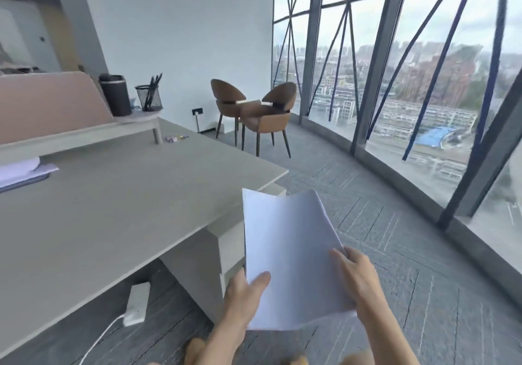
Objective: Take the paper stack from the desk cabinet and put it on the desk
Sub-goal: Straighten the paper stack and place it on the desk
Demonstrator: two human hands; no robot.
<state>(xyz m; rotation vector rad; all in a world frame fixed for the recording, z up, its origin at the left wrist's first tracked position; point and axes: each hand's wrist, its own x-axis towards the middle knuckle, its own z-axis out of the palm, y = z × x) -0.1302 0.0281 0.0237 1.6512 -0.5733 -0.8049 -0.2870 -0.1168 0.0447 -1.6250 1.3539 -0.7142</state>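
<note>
While both hands clamp its near end, the paper stack [291, 254] hangs in the air beside the desk [118, 212].

Left hand [244, 298] pinches the lower left edge, thumb pressed flat on the top sheet; right hand [357, 275] closes over the right edge, fingers [340, 258] spread across the paper. The sheets bow upward, far end curling, off the desk's right corner and above the carpet [395, 251]. Farther back on the desk sit other papers [25, 171], a black canister [115, 94] and a mesh pen cup [149, 97]. Two brown chairs [254, 113] stand by the window.
</note>
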